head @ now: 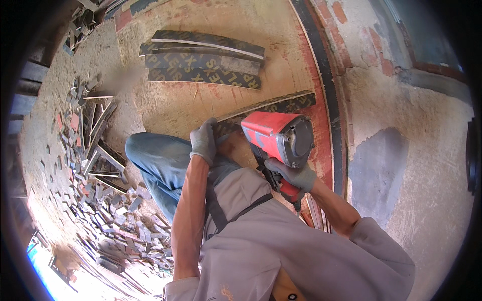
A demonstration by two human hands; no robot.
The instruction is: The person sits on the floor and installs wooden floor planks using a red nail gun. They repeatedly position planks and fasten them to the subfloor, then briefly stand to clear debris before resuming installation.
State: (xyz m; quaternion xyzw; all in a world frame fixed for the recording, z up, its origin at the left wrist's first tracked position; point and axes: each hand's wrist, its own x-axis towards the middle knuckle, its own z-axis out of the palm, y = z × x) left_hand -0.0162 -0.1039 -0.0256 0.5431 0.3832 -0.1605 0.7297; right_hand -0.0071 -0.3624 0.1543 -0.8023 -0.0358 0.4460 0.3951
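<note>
A red and black nail gun (263, 126) is gripped by its handle in my gloved right hand (297, 176), its broad end cap facing up towards me. My left hand (203, 140), also in a grey glove, holds the near end of a narrow strip of film-faced plywood (301, 101). That strip lies slantwise on the work surface, with a pale cut edge along it. Part of it is hidden behind the nail gun, as is the gun's nose. Farther off, several dark plywood strips with yellow lettering (203, 69) rest side by side.
Beneath the strips is a worn plywood sheet (241, 101) with red stains. A long dark edge strip (331, 109) runs along its right side, by a rough plaster and brick wall (425, 124). At left, small wood offcuts (113, 218) and longer strips (99, 131) litter the floor.
</note>
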